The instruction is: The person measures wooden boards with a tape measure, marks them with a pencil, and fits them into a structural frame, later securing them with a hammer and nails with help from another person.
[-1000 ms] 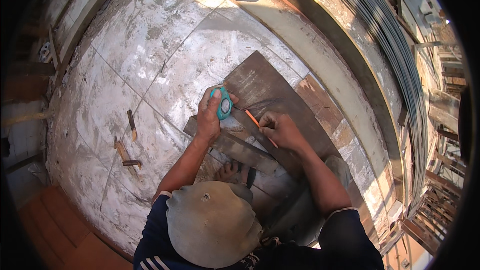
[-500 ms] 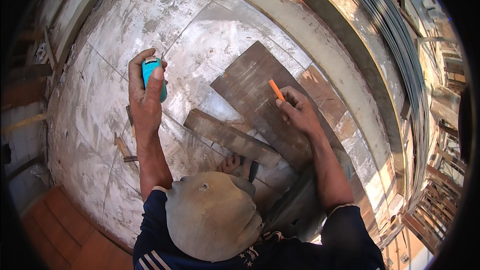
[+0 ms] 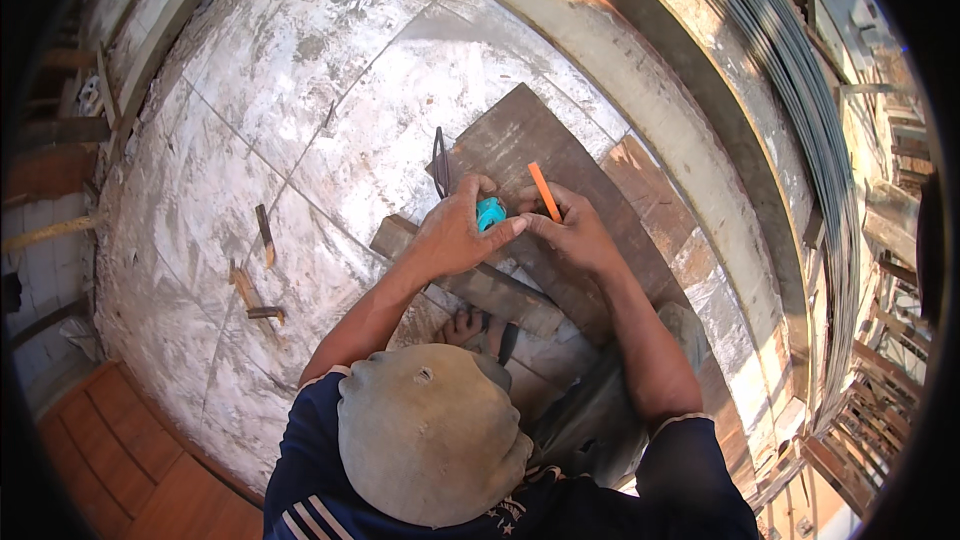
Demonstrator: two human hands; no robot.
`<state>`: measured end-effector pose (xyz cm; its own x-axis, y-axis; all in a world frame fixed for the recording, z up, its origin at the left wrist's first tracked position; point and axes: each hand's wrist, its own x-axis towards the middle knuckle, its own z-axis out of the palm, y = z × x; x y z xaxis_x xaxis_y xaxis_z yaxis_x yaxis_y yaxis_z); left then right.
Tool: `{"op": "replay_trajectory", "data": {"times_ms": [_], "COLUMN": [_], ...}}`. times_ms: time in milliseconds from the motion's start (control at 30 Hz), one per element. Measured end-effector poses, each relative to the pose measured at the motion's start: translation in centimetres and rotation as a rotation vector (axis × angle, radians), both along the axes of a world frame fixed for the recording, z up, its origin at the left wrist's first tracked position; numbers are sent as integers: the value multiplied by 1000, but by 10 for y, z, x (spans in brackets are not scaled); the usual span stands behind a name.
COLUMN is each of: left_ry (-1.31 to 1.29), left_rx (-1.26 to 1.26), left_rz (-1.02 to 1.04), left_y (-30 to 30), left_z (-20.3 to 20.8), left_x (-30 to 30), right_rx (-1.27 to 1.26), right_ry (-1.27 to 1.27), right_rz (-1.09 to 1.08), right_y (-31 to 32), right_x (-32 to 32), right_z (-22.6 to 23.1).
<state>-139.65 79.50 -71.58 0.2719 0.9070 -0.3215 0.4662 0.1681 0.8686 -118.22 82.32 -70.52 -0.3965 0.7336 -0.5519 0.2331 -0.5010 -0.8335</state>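
My left hand point(image 3: 457, 235) is wrapped round a teal tape measure point(image 3: 490, 213), over the dark brown board point(image 3: 520, 135). A thin dark loop point(image 3: 440, 162), like a wrist strap, stands up beside the fingers. Close against it, my right hand point(image 3: 573, 230) grips an orange pencil point(image 3: 544, 192), which points up and away. Its thumb and fingertips meet the left thumb at the tape measure's front; whether they pinch the tape's end is hidden. Below both hands, a thick timber piece point(image 3: 500, 298) lies slanting against the board.
Whitish, stained floor panels point(image 3: 250, 120) spread to the left. Two small tools with wood and dark parts, one upper point(image 3: 265, 235) and one lower point(image 3: 245, 290), lie there. A raised concrete edge point(image 3: 640, 75) and a bundle of metal rods point(image 3: 785, 60) curve along the right.
My left hand has come down and right with the tape measure, from above the floor to beside my right hand. The right hand has shifted slightly left and down, still holding the pencil.
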Motion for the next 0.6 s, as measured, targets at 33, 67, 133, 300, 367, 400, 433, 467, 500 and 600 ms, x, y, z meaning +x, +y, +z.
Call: {"op": "replay_trajectory", "data": {"times_ms": [33,67,133,300,367,400,433,467,500,600], "left_ry": [-15,-31,-5,41,85,109,129,158,187,327], "left_rx": [-13,-26,32,6,2,0,3,-34,-72,-106], "left_rz": [24,48,-18,-61,-32,-6,18,13,9,38], "left_y": [3,4,4,-3,-4,-4,-3,2,10,19], "left_z": [-1,-2,-4,5,-1,-4,-6,-3,-1,-3], "left_x": [-6,-9,-4,5,-4,-12,-21,-32,-44,-71], "right_rx": [50,36,13,-10,15,15,20,20,48,169], "right_ry": [-19,-2,40,66,-38,-24,-12,0,34,-46], "right_rz": [-49,-38,-9,50,113,25,-66,-160,-252,-412], "right_y": [0,0,3,3,13,21,33,45,67,119], "right_x": [-1,-3,-9,-6,-2,2,8,17,26,21], "right_z": [1,2,-1,-3,5,4,2,1,-1,-20]}}
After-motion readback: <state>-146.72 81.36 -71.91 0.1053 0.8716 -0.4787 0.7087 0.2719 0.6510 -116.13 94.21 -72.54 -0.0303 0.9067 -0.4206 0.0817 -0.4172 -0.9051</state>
